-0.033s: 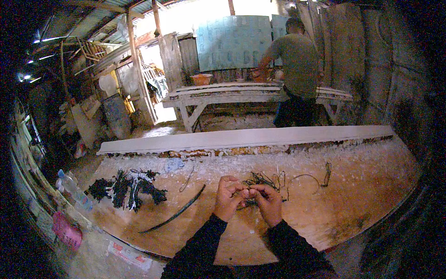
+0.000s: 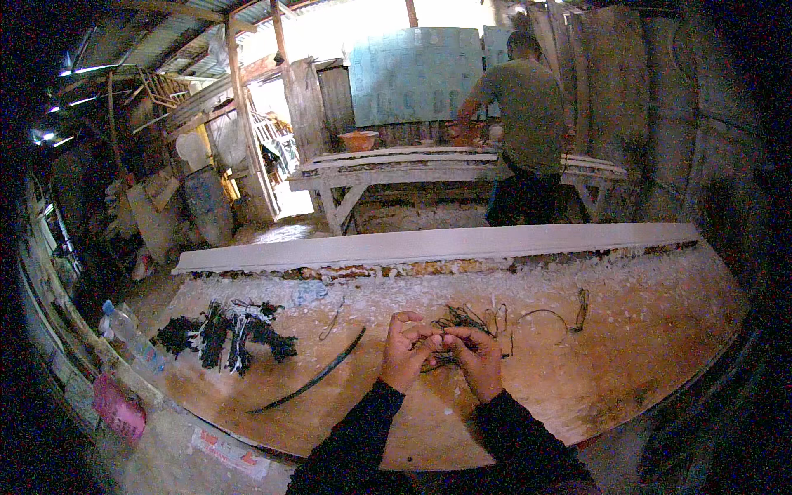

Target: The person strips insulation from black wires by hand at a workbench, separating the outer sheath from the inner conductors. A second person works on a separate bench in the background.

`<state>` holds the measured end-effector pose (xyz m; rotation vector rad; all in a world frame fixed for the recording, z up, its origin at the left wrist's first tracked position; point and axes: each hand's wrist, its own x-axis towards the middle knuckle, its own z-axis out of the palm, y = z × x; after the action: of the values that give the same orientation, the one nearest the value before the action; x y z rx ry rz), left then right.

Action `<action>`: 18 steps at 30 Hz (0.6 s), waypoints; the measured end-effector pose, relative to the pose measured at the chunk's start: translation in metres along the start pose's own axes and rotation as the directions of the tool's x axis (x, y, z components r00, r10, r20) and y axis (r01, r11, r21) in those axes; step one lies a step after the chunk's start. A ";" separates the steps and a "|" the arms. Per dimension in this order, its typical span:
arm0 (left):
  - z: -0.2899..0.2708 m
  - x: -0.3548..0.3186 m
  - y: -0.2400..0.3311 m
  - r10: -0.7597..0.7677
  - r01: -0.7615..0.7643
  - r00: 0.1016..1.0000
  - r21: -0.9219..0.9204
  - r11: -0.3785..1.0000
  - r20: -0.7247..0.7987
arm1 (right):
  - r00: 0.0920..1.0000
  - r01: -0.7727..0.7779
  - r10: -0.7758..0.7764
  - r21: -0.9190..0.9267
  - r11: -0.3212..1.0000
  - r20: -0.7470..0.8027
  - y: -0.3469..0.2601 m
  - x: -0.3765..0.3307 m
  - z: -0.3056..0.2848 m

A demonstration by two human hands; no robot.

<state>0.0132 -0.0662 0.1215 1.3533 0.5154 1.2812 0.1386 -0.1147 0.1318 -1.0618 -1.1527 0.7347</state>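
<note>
Wooden workbench (image 2: 627, 363): left hand (image 2: 406, 353), right hand (image 2: 478, 361) pinching dark wire tangle (image 2: 459, 323) between them

Rough matt wooden workbench (image 2: 627, 371) dusted with pale shavings; thin dark wire strands (image 2: 462, 318); long smooth pale board (image 2: 437, 243); clear plastic bottle (image 2: 124, 330).

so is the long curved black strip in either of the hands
No, the curved black strip lies on the wooden table to the left of both hands, which pinch a tangle of thin wires.

Black wire bundle (image 2: 227, 337), brown tabletop (image 2: 627, 363), white plank (image 2: 437, 244), black sleeves (image 2: 355, 445)
</note>
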 end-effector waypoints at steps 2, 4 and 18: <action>0.001 0.000 0.000 -0.026 0.025 0.999 -0.021 0.999 -0.020 | 0.999 0.002 -0.008 0.124 0.992 0.042 0.001 0.000 0.000; 0.000 0.000 0.001 0.004 -0.003 1.000 0.029 1.000 -0.030 | 0.999 0.003 -0.011 0.157 0.988 0.051 0.004 0.000 0.000; 0.001 -0.006 -0.017 0.420 -0.377 0.904 0.622 0.686 0.085 | 0.971 0.238 -0.239 -0.141 0.961 0.007 0.022 0.000 0.005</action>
<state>0.0184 -0.0676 0.1044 2.0826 0.7677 1.5880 0.1352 -0.1058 0.1114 -1.0195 -1.3126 0.4626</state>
